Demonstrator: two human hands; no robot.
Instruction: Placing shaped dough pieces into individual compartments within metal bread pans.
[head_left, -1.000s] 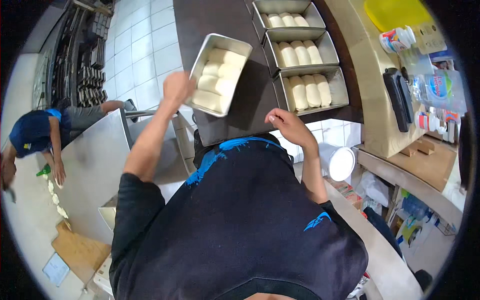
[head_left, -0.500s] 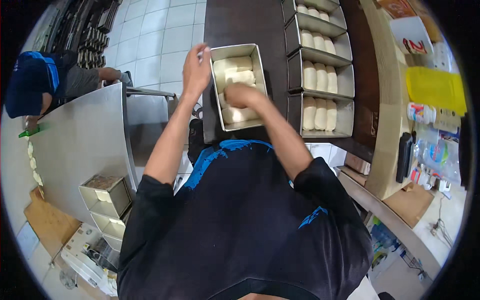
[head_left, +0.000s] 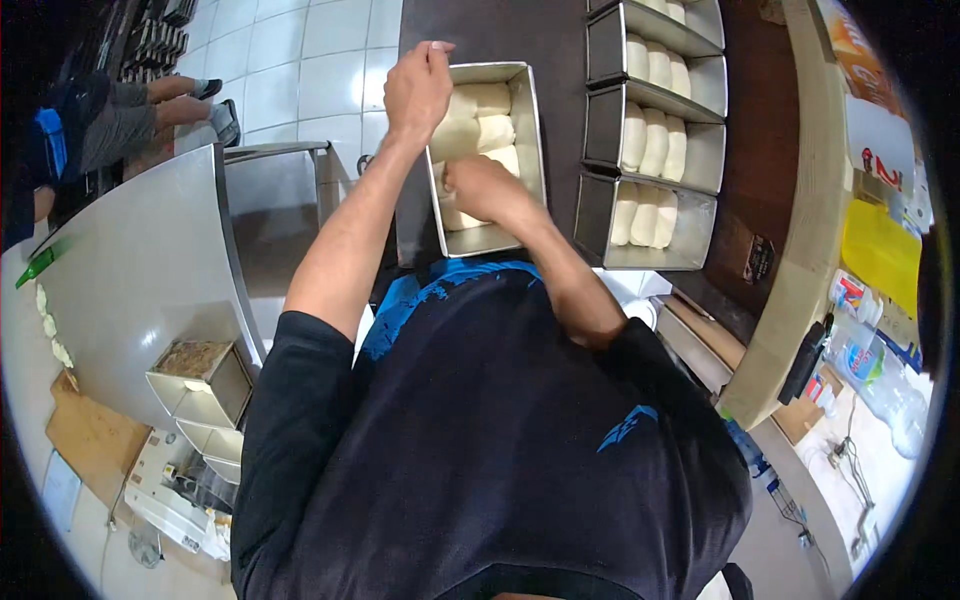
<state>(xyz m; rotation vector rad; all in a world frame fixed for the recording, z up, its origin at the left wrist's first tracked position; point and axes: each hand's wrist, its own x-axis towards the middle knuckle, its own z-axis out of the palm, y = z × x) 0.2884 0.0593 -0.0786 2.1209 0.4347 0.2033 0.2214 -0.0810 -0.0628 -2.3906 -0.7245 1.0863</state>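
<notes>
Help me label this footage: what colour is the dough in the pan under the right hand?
The dough is pale cream; the head view shows it best.

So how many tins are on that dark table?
5: one tin under the right hand, four tins in a row to its right. More may be cut off above.

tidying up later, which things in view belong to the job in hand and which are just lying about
Seemingly in the job:
loaf tin beneath the right hand
dough pieces inside it
row of tins holding dough
dark table

Apparently lying about:
clear plastic bottle
yellow item
black object
</notes>
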